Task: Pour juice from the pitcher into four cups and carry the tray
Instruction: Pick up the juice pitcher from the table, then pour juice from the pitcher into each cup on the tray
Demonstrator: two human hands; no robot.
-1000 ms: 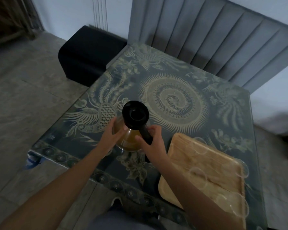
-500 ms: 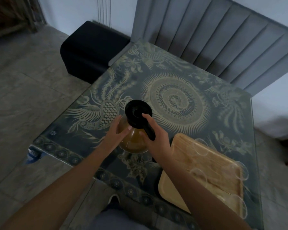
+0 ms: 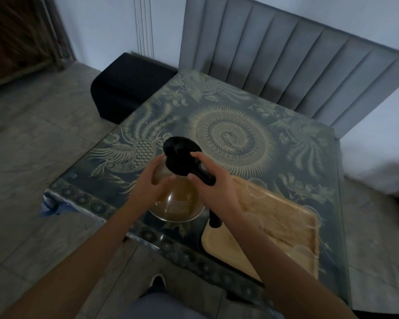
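A round glass pitcher [image 3: 177, 203] with a black lid and black handle holds amber juice. It is near the table's front edge, seemingly raised a little. My right hand [image 3: 213, 183] grips the black handle, thumb near the lid. My left hand [image 3: 152, 183] presses flat against the glass belly on its left side. To the right lies a wooden tray [image 3: 283, 229] with several clear glass cups, such as one at the far corner [image 3: 257, 184] and one at the near right [image 3: 305, 252]; my right forearm hides part of the tray.
The patterned glass-topped table [image 3: 228, 139] stretches beyond the pitcher. A grey padded headboard [image 3: 286, 61] stands behind it and a black box [image 3: 129, 86] sits on the floor at its far left. My shoe [image 3: 158, 283] shows below the table edge.
The right hand has closed further round the handle and the pitcher sits higher and nearer in view. The left hand stays on the glass.
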